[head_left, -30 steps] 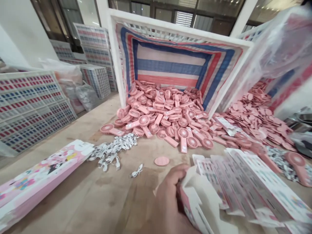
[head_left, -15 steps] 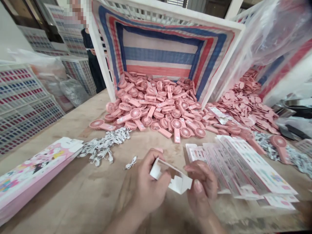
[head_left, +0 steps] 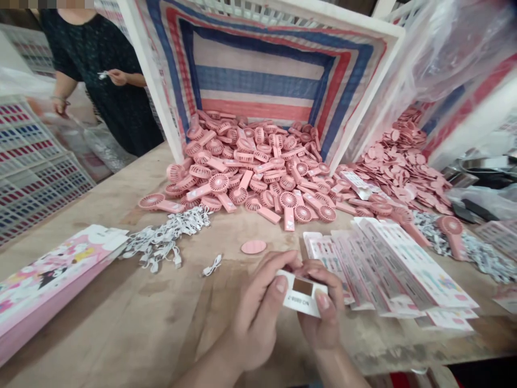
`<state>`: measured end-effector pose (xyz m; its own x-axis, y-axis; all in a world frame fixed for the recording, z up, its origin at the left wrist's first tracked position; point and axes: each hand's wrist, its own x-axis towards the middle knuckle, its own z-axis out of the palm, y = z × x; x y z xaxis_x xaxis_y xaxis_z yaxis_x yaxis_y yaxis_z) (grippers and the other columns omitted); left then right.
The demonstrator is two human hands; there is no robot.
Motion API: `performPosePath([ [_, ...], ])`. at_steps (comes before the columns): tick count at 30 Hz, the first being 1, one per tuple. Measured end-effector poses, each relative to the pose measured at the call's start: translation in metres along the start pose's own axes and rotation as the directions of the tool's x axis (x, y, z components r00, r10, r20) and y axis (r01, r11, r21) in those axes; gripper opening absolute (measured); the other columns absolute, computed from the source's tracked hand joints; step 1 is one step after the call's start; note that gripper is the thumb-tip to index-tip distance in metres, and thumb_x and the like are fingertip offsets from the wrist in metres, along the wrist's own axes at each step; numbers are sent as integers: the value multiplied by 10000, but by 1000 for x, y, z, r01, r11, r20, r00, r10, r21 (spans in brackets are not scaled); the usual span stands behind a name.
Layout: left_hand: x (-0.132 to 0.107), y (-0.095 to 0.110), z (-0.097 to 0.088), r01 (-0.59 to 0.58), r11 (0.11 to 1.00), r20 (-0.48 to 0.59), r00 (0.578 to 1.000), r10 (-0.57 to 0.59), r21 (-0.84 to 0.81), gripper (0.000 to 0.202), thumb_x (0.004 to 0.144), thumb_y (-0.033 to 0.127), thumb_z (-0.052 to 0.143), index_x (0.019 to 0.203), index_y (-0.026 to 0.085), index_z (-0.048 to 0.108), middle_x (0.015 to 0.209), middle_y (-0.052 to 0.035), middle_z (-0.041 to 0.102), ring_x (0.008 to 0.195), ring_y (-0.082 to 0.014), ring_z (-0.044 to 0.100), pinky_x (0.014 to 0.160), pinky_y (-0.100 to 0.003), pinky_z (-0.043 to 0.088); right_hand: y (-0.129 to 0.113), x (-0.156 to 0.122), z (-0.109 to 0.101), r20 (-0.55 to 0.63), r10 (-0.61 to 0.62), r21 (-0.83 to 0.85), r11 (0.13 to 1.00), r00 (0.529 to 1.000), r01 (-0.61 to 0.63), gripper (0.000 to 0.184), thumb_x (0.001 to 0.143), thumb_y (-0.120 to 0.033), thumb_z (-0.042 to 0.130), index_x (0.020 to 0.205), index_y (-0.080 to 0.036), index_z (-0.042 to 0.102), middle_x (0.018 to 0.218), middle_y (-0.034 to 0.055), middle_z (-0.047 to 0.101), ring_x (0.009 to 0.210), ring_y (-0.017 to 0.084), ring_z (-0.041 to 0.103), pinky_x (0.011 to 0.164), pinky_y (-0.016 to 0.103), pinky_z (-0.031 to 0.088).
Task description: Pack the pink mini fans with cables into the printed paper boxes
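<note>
Both hands grip a small white carton (head_left: pixel 302 294) just above the wooden table (head_left: pixel 133 318), its closed end with printed lettering facing me. My left hand (head_left: pixel 258 312) wraps its left side, thumb on the end flap. My right hand (head_left: pixel 323 315) holds the right side, thumb pressing the flap too. A fanned stack of flat printed cartons (head_left: pixel 383 269) lies right of the hands. A round pink disc (head_left: pixel 253 247) and a coiled white cable (head_left: pixel 212 265) lie just beyond them.
A heap of pink handheld fans (head_left: pixel 250 172) spills from a tipped striped-lined crate (head_left: pixel 258 81). Pink discs (head_left: pixel 404 167) pile at the right. White cables (head_left: pixel 161 242) and a long pink box (head_left: pixel 52 280) lie left. A person in dark clothes (head_left: pixel 105 81) stands at the back left.
The carton was picked from the stack, opened up between both hands, and now its end flap is folded shut. The view has tipped down; a person has come into view at the back left.
</note>
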<state>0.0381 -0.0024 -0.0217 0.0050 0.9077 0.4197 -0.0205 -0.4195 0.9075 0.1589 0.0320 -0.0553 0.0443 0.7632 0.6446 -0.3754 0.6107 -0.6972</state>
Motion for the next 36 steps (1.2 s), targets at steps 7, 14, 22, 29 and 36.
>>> performPosePath([
  [7, 6, -5, 0, -32, 979, 15, 999, 36, -201, 201, 881, 196, 584, 971, 260, 752, 1063, -55, 549, 1017, -197, 564, 853, -297, 487, 5, -6, -4, 37, -29, -79, 996, 999, 32, 208, 986, -329, 511, 1132, -283, 651, 1018, 35, 635, 985, 223, 575, 860, 407, 495],
  [14, 11, 1, 14, 227, 963, -208, 944, -255, -148, 184, 713, 81, 583, 848, 202, 559, 751, 32, 493, 593, -95, 449, 541, -187, 392, 13, -12, -4, 52, 6, -76, 997, 999, -2, 209, 975, -286, 514, 1154, -271, 620, 1065, 50, 630, 1015, 226, 573, 862, 402, 497],
  [22, -16, -24, -2, 304, 825, -263, 846, -463, -476, 331, 820, 497, 658, 947, 191, 653, 886, -36, 630, 788, -187, 606, 707, -277, 498, 4, -22, -3, 173, -108, -279, 948, 979, 154, 233, 981, -318, 496, 1197, -261, 566, 988, 55, 680, 918, 243, 596, 841, 456, 480],
  [29, -51, -28, -23, 700, 393, 20, 502, -865, -596, 514, 691, 444, 791, 1066, 115, 668, 958, -127, 732, 859, -299, 689, 749, -371, 547, 5, -42, -3, 309, -119, -359, 904, 943, 232, 314, 978, -329, 479, 1275, -228, 498, 1013, 62, 701, 959, 232, 641, 867, 412, 511],
  [36, -49, -42, -23, 536, 756, -374, 659, -653, -376, 570, 594, 210, 790, 1129, 191, 593, 1019, -66, 736, 897, -271, 702, 791, -364, 579, 36, -71, -39, 141, 65, -481, 876, 988, 12, 374, 978, -320, 491, 1350, -279, 487, 1204, 98, 632, 1168, 267, 570, 977, 487, 483],
])
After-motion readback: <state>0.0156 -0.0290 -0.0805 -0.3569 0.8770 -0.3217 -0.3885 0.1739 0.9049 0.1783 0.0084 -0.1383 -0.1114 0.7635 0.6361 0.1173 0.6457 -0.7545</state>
